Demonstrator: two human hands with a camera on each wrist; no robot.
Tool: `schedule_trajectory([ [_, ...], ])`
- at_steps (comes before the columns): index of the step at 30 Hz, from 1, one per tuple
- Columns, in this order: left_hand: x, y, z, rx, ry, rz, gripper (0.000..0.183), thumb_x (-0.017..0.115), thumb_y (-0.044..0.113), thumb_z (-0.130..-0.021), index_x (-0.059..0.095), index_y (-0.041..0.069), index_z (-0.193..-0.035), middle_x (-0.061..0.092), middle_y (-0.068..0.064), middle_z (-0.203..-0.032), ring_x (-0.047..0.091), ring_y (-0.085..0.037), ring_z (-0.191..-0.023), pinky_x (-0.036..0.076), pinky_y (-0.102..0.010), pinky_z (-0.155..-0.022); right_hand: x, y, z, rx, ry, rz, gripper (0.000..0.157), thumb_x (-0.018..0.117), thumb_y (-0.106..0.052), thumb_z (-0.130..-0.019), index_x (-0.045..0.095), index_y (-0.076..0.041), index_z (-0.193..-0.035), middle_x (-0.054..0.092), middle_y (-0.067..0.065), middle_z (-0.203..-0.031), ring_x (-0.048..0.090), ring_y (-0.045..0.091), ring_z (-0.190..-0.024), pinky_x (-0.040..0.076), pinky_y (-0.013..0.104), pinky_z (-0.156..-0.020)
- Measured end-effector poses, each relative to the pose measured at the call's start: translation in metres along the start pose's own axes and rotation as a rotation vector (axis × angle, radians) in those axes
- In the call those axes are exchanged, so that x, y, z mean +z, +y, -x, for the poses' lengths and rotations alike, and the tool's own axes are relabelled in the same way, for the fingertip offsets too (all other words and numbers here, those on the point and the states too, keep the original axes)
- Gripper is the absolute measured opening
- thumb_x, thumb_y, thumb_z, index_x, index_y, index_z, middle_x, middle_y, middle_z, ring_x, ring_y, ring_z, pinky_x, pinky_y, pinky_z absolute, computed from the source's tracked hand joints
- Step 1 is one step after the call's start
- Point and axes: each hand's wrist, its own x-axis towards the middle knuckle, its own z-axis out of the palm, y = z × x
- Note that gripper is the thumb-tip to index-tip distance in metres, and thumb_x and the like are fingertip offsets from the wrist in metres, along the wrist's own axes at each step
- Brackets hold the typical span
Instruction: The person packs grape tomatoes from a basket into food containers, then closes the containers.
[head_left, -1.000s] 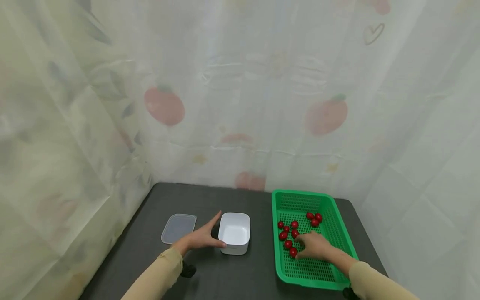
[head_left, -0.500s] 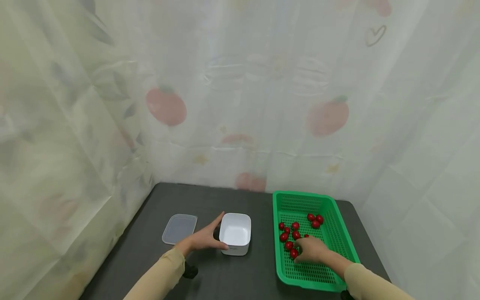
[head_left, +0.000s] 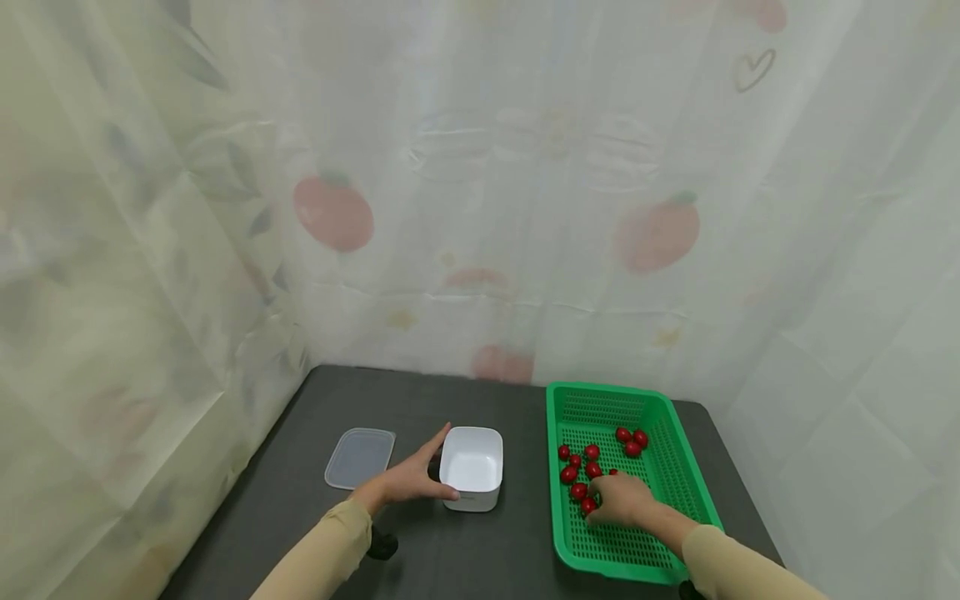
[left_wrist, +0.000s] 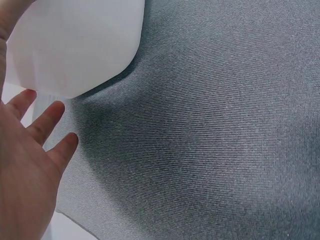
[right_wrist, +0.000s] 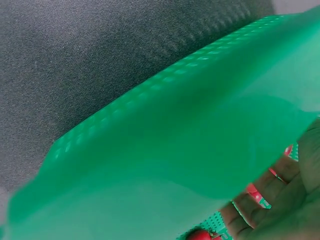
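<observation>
Currently, green plastic basket [head_left: 675, 467]: holding round red fruits [head_left: 569, 474], right hand [head_left: 624, 500] resting inside, hold unclear.
Square white tub [head_left: 472, 462]: touching wide-spread left hand [head_left: 411, 480].

There are no words or numbers that I can read here, only a tiny grey mark [head_left: 467, 498] on the front of the white box [head_left: 476, 468], too small to make out, and a heart shape [head_left: 754, 70] on the pale curtain [head_left: 555, 250].
</observation>
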Motion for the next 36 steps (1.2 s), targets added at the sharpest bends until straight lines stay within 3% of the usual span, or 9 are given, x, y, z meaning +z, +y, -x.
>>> schedule_trajectory([
  [4,0.0011,0.0001,0.0001,-0.001,0.007,0.000,0.124,0.087,0.036,-0.082,-0.003,0.026,-0.166,0.003,-0.016,-0.170,0.017,-0.041,-0.152,0.027,-0.067,-0.112,0.0016,-0.0023,-0.0002,0.004,0.015,0.017,0.030,0.090,-0.033,-0.076,0.074,-0.014,-0.092,0.065,-0.008,-0.081,0.058,0.018,-0.071,0.049,0.045,-0.065],
  [9,0.0024,-0.0022,-0.0009,0.008,0.008,0.010,0.124,0.088,0.036,-0.082,-0.004,0.026,-0.165,0.013,-0.018,-0.168,0.029,-0.040,-0.148,0.032,-0.063,-0.110,0.0041,-0.0033,-0.0011,-0.002,0.025,0.043,0.024,0.090,-0.030,-0.077,0.073,-0.017,-0.087,0.062,-0.009,-0.076,0.057,0.019,-0.071,0.048,0.048,-0.068],
  [18,0.0036,-0.0024,-0.0014,0.006,0.017,0.011,0.125,0.087,0.037,-0.082,-0.005,0.023,-0.166,0.015,-0.018,-0.168,0.028,-0.039,-0.149,0.031,-0.064,-0.111,0.0074,-0.0030,-0.0026,-0.025,0.036,0.033,0.027,0.091,-0.018,-0.074,0.075,-0.012,-0.096,0.068,-0.003,-0.082,0.062,0.024,-0.074,0.051,0.053,-0.072],
  [24,0.0041,-0.0019,-0.0003,-0.003,0.022,0.005,0.124,0.087,0.037,-0.083,-0.005,0.026,-0.165,0.013,-0.016,-0.169,0.027,-0.039,-0.149,0.030,-0.065,-0.110,0.0082,-0.0009,-0.0034,-0.027,0.011,0.034,0.031,0.090,-0.014,-0.074,0.076,-0.014,-0.101,0.069,-0.003,-0.086,0.062,0.024,-0.076,0.050,0.055,-0.077],
  [32,0.0032,-0.0018,0.0005,0.003,0.024,0.016,0.123,0.087,0.036,-0.083,-0.003,0.026,-0.166,0.016,-0.017,-0.168,0.028,-0.040,-0.148,0.030,-0.067,-0.110,0.0071,0.0000,-0.0013,-0.043,-0.027,0.015,0.029,0.087,-0.029,-0.080,0.076,-0.015,-0.102,0.066,-0.008,-0.083,0.058,0.020,-0.072,0.047,0.052,-0.072],
  [36,0.0030,-0.0025,0.0004,-0.003,0.021,0.017,0.123,0.087,0.036,-0.083,-0.003,0.026,-0.166,0.015,-0.017,-0.168,0.028,-0.039,-0.149,0.030,-0.067,-0.110,0.0080,0.0007,-0.0007,-0.056,-0.023,0.008,0.022,0.085,-0.024,-0.083,0.076,-0.014,-0.101,0.067,-0.008,-0.083,0.057,0.017,-0.067,0.048,0.050,-0.069],
])
